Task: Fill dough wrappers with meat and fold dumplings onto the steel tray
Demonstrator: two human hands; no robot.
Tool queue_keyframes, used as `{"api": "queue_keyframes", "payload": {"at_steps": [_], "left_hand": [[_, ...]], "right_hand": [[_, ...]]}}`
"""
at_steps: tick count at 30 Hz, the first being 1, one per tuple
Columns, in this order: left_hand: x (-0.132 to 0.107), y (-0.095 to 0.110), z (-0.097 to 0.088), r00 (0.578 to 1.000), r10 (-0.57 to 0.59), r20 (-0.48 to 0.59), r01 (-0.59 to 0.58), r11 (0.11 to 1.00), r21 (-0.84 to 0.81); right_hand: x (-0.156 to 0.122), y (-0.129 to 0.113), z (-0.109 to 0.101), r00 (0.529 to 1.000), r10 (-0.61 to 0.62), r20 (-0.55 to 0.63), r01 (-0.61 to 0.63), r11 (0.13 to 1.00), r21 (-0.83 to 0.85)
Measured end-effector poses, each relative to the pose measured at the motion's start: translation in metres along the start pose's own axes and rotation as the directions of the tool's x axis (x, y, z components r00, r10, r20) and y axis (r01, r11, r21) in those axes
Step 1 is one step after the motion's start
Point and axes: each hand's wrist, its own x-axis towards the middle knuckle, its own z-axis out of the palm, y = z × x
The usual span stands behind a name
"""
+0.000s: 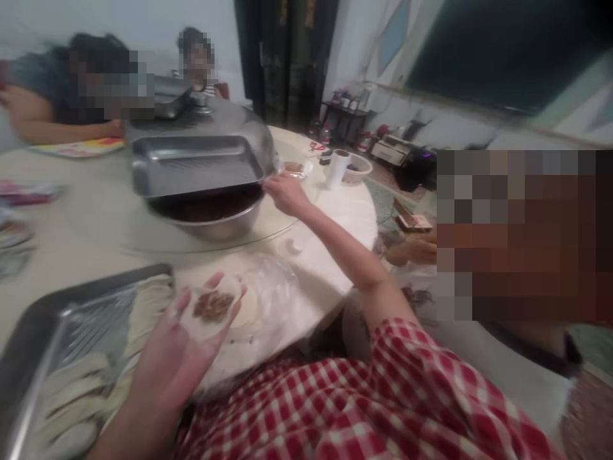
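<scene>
My left hand (179,345) cradles a round dumpling wrapper (198,326) with a mound of brown minced filling (214,306) on it, the fingers curled up around its edge. My right hand (287,193) reaches out over the table, its fingers closed at the right corner of a metal tray (201,166). That tray lies tilted across the back of a steel bowl (215,227), whose dark contents show below the tray's near edge. Left of my left hand, a metal baking tray (29,338) holds several long, filled dumplings (79,390).
Another wrapper (249,300) and a clear plastic bag (275,287) lie at the table's near edge. A large metal lid (239,121) stands behind the bowl. A white paper roll (338,167) and a basket (359,167) are rightward. One person sits close at right; two are across.
</scene>
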Motion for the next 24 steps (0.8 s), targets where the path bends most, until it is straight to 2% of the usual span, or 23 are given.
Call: {"api": "queue_keyframes", "payload": {"at_steps": [2, 7, 11, 15, 18, 21, 24], "left_hand": [[-0.005, 0.001, 0.005, 1.0, -0.022, 0.022, 0.023, 0.999, -0.033], [-0.013, -0.003, 0.006, 0.999, -0.038, 0.022, 0.04, 0.994, -0.104], [-0.015, -0.01, -0.004, 0.999, -0.029, 0.015, 0.031, 0.988, -0.15], [-0.017, -0.013, -0.007, 0.998, -0.056, 0.02, 0.059, 0.982, -0.18], [-0.015, -0.016, -0.005, 0.992, -0.127, 0.028, 0.13, 0.973, -0.19], [-0.01, -0.02, -0.003, 0.984, -0.169, 0.047, 0.176, 0.958, -0.225], [-0.005, -0.026, -0.001, 0.974, -0.201, 0.101, 0.221, 0.941, -0.257]], "right_hand": [[-0.002, 0.005, 0.001, 0.999, -0.034, 0.014, 0.033, 0.999, 0.025], [0.002, 0.015, 0.015, 0.999, -0.018, 0.034, 0.023, 0.986, -0.165], [-0.012, 0.006, 0.014, 0.994, -0.019, -0.106, 0.007, 0.993, -0.114], [-0.065, -0.029, -0.002, 0.952, -0.101, -0.29, 0.126, 0.99, 0.067], [-0.119, -0.051, -0.012, 0.93, -0.08, -0.36, 0.144, 0.977, 0.156], [-0.16, -0.053, -0.013, 0.918, 0.057, -0.394, 0.031, 0.977, 0.212], [-0.184, -0.051, -0.012, 0.914, 0.186, -0.359, -0.068, 0.946, 0.317]]}}
